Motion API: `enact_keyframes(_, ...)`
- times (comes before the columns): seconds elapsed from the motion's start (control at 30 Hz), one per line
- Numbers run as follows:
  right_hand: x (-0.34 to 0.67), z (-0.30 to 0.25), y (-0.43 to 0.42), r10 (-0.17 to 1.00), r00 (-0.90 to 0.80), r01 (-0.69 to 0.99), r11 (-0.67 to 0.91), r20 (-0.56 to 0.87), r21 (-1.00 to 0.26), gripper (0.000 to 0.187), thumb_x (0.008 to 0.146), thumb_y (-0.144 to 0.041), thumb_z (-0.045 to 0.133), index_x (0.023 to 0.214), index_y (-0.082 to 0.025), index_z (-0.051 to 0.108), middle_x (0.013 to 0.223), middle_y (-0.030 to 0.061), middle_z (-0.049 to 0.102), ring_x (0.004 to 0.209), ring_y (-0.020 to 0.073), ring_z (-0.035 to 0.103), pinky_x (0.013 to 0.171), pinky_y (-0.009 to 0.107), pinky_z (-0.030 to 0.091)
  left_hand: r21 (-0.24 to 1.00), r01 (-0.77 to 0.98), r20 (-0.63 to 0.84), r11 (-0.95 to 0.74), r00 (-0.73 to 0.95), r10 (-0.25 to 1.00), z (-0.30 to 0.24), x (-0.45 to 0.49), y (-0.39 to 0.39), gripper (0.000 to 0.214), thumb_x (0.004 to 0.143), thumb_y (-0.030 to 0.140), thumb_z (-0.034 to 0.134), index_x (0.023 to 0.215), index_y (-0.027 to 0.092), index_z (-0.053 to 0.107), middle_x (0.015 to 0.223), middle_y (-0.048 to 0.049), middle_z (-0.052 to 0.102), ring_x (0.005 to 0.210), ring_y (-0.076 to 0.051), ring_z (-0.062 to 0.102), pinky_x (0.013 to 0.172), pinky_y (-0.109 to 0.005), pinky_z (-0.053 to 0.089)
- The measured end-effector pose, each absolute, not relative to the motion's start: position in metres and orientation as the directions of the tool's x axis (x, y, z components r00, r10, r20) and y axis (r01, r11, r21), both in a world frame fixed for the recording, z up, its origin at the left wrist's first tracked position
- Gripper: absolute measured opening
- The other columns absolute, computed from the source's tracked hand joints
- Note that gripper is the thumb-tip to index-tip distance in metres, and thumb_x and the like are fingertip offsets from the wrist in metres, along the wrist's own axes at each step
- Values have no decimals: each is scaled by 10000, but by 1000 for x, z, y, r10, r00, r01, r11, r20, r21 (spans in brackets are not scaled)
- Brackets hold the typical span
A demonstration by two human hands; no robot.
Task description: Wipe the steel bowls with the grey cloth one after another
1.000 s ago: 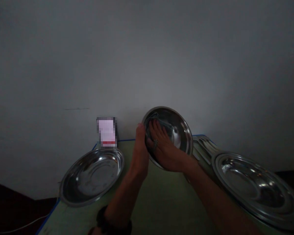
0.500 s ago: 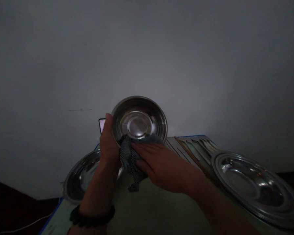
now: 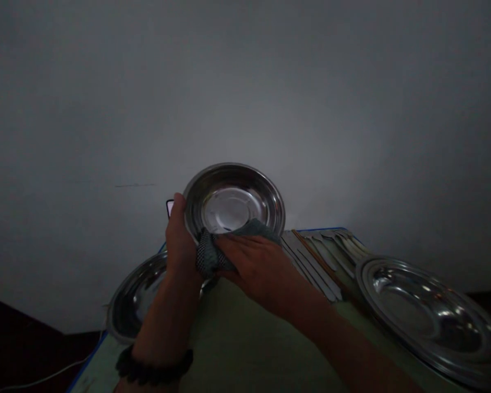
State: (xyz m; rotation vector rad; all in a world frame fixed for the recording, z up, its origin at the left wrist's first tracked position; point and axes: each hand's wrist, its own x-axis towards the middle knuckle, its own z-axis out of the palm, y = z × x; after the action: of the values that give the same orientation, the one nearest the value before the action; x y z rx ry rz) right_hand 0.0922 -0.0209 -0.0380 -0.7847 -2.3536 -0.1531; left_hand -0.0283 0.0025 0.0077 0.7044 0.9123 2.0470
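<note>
A shiny metal bowl is held up in front of me, tilted so that its inside faces me. My left hand grips its left rim, thumb up along the edge. A dark checked cloth lies over the lower rim and is bunched near my left palm. My right hand presses this cloth against the bowl's lower inner side, its fingers laid together and pointing left. The cloth partly hides the right fingertips, and the left fingers are out of sight behind the bowl.
Another metal bowl rests at the table's left, partly behind my left forearm. Metal plates are stacked at the right. Several knives, spoons and chopsticks lie at the back of the green table. A phone stands against the wall.
The bowl has shifted slightly and turned a little more toward me. My right hand has moved slightly up and left with the cloth, whose hanging end is now gathered up.
</note>
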Motion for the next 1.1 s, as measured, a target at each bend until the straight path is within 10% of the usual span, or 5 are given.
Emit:
enact_keyframes(0.37,155,-3,-13,583,-430,379,810,689,-448,225,924,-337,485,836,-169,607,680,-20,614,592,89,527,574,219,401,875,73,476,-478,-312,822,-7,-27,1,560,814,487,603,1319,296,454,1483,-51,370,1373,-246,308,1102,-370,281)
enact_keyframes(0.5,171,-1,-14,686,-390,270,723,614,-636,282,887,-411,522,733,-186,593,606,-41,510,552,82,454,514,206,363,741,301,658,-601,-143,739,-5,-42,-2,298,866,449,520,1077,260,611,1107,-36,633,1049,-186,562,881,-271,439)
enact_keyframes(0.7,185,-10,-6,820,-178,-50,544,543,-838,349,793,-549,589,714,-214,648,619,-12,596,558,123,516,483,223,399,869,252,443,-426,-12,896,-8,-60,-4,449,864,501,447,537,209,546,510,-14,540,501,-133,477,499,-249,407)
enact_keyframes(0.93,169,-5,-2,826,-13,104,562,564,-820,374,876,-514,491,701,-198,587,665,-21,565,617,103,487,577,226,405,879,392,336,-270,-107,936,8,-44,-14,527,913,485,348,510,198,530,450,11,525,456,-115,442,492,-240,381)
enact_keyframes(1.1,163,-4,-7,825,-314,285,555,470,-782,376,900,-501,446,725,-185,551,677,-17,548,635,110,479,578,239,388,723,566,389,-396,140,910,9,-43,-20,436,883,491,410,605,192,562,603,5,604,571,-132,502,540,-249,373)
